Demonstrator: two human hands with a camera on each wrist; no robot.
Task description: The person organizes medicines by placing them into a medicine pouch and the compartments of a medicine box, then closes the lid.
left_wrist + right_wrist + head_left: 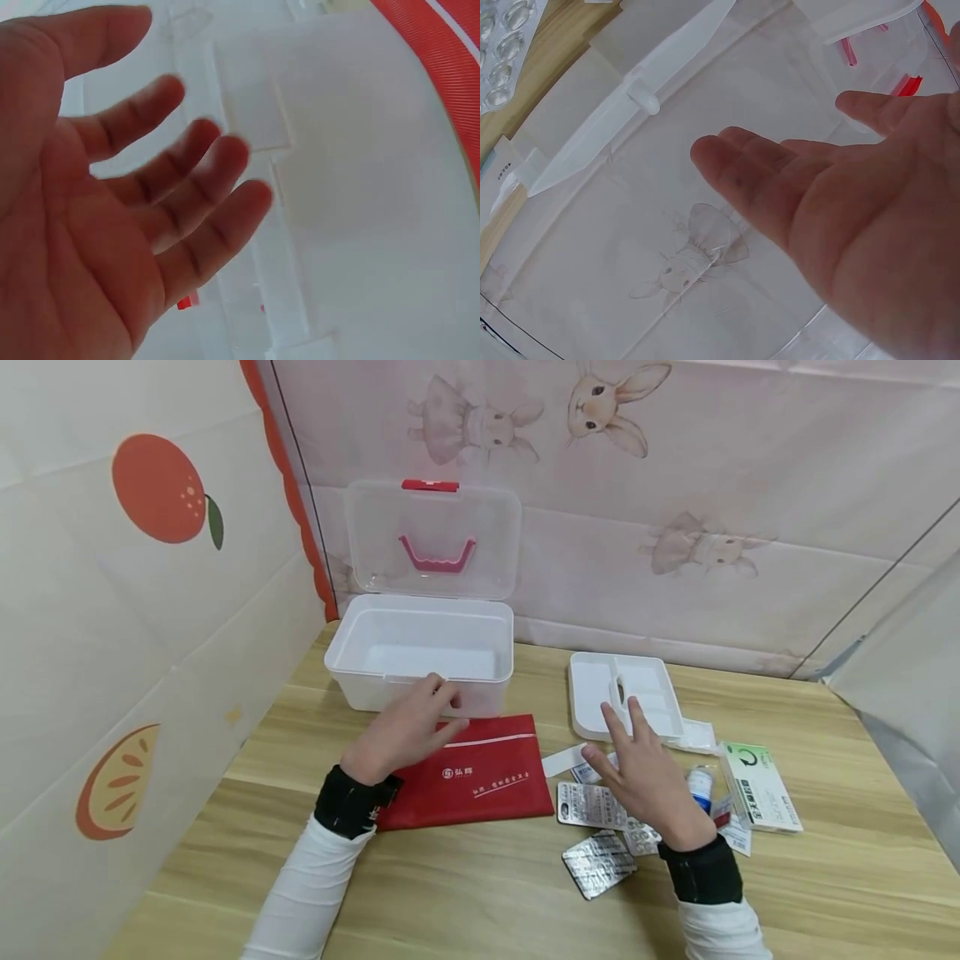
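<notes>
A white plastic box (356, 689) stands at the back left, its clear lid (487, 539) with a pink handle raised against the wall. My left hand (408, 727) hovers by the box's front wall and over the top of a flat red pouch (495, 785). Its palm and loosely bent fingers (225, 232) are bare in the left wrist view. Over the medicine packs my right hand (652, 781) spreads its fingers, holding nothing. Its fingertips overlap the near part of a white divided tray (585, 697). Partly beneath that hand lie silver blister packs (588, 806).
Right of the right hand are a blue-and-white bottle (701, 785) and a green-and-white medicine carton (763, 789). A white packet (697, 737) lies against the tray's right corner. Printed cloth walls (750, 460) bound the wooden table (465, 893) at the back and sides.
</notes>
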